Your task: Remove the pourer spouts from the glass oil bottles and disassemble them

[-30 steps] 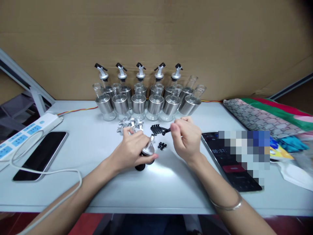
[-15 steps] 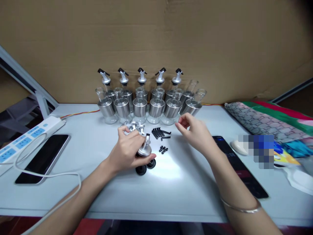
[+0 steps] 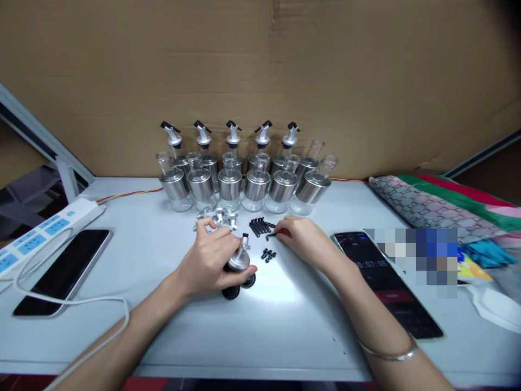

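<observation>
My left hand (image 3: 211, 256) is closed around a silver pourer spout (image 3: 239, 258) with a black tip, held just above the white table (image 3: 260, 315). Two black round stoppers (image 3: 238, 286) lie under it. My right hand (image 3: 300, 239) reaches down to a pile of black lever pieces (image 3: 261, 225), its fingertips pinched on one of them. Small black plugs (image 3: 268, 254) lie between my hands. A heap of silver spouts (image 3: 217, 218) sits behind my left hand.
Several glass and steel bottles (image 3: 244, 179) stand in two rows at the back, the rear ones capped with pourers. A phone (image 3: 61, 270) and a power strip (image 3: 40, 231) lie to the left. A dark phone (image 3: 386, 279) and folded cloth (image 3: 443, 203) lie to the right.
My right hand lifted away from the black lever pieces, then came back down and pinched one. My left hand kept its hold on the spout and turned it slightly.
</observation>
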The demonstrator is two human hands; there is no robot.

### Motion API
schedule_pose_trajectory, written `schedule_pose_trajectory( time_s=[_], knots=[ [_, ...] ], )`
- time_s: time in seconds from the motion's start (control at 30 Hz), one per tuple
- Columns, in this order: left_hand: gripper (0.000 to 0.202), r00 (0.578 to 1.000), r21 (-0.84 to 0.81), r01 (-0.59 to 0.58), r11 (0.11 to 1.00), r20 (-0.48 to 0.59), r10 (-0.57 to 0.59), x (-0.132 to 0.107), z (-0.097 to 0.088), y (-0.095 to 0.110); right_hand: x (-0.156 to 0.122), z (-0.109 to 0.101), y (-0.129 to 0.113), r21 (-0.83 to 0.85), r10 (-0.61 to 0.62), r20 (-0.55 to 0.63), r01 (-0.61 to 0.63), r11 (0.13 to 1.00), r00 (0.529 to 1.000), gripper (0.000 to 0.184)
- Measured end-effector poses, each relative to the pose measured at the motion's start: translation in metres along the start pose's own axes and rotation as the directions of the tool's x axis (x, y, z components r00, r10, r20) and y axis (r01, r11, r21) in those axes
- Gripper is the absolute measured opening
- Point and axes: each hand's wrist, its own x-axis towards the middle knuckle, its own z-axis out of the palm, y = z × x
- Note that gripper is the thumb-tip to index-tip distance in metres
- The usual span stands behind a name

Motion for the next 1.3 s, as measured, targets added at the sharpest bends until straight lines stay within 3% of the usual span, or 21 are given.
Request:
schedule_pose_trajectory(
  time_s=[0.23,0.4,0.53,0.63,0.9,1.17,1.3],
  knots=[
    [0.026,1.000,-0.005,-0.008,1.000,0.005,0.008,0.000,-0.001,0.001,0.001,-0.006,0.005,0.054,0.083,-0.027,-0.081,0.995,0.996,0.016],
    [0.025,1.000,-0.007,-0.005,1.000,0.004,0.005,0.002,-0.002,0.000,0.003,0.002,0.007,-0.008,0.179,0.040,-0.179,0.984,0.983,0.021],
    [0.024,1.000,0.000,-0.010,1.000,-0.006,0.010,0.002,-0.002,0.000,0.004,0.005,0.003,-0.038,0.231,-0.016,-0.232,0.972,0.973,0.016],
    [0.024,1.000,0.002,-0.012,1.000,-0.015,0.012,0.002,-0.002,0.002,0.003,0.005,0.000,0.020,0.216,-0.044,-0.216,0.976,0.975,0.010],
    [0.021,1.000,-0.003,-0.015,1.000,-0.014,0.015,0.002,-0.003,0.003,0.004,0.012,0.000,0.149,0.192,-0.078,-0.179,0.972,0.978,0.037],
    [0.020,1.000,-0.010,-0.024,1.000,-0.002,0.024,0.003,-0.003,0.005,0.005,0.009,-0.004,0.203,0.067,-0.128,-0.040,0.978,0.989,0.028],
    [0.021,1.000,-0.002,-0.018,1.000,0.011,0.018,0.003,-0.002,0.004,0.002,0.008,-0.010,0.170,0.013,-0.064,-0.002,0.985,0.998,0.032]
  ],
)
